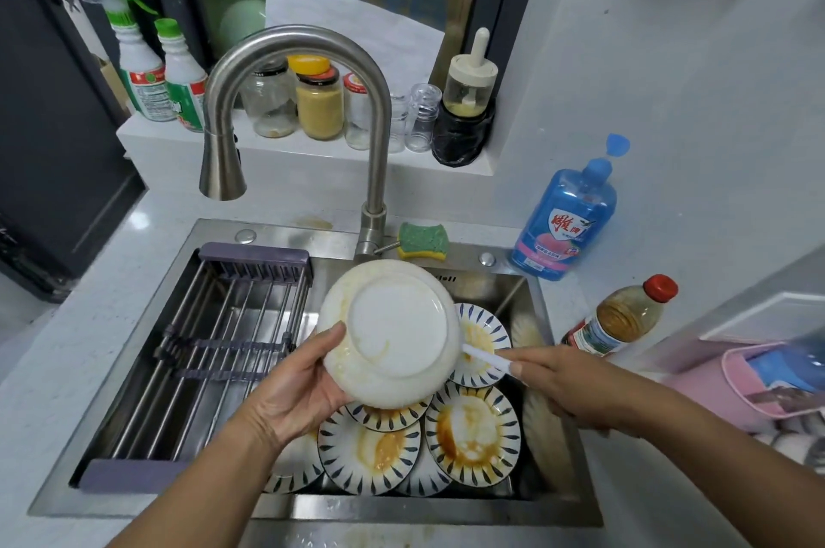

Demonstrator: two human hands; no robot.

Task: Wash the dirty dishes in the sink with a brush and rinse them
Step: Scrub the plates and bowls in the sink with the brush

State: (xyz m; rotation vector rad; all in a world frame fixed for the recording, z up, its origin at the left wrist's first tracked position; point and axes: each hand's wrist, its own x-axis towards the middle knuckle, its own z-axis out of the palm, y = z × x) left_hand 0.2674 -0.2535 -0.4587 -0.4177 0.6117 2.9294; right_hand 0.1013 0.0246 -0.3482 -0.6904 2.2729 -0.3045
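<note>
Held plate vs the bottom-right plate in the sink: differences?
The held plate is plain white; the bottom-right plate has a blue leaf rim. The held plate shows its underside, gripped by the left hand above the sink; the bottom-right plate lies face-up in it. Both carry brown stains.

One faucet, one sponge, one brush

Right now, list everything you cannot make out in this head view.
All in the head view:
- Brush head: hidden behind the white plate; only the handle shows from the right hand.
- Plate's upper face: turned away; left hand fingers behind it too.
- Patterned plates: lower ones overlapped by others and the held plate.
- Pink object: blurred, cut by the right edge.
</note>
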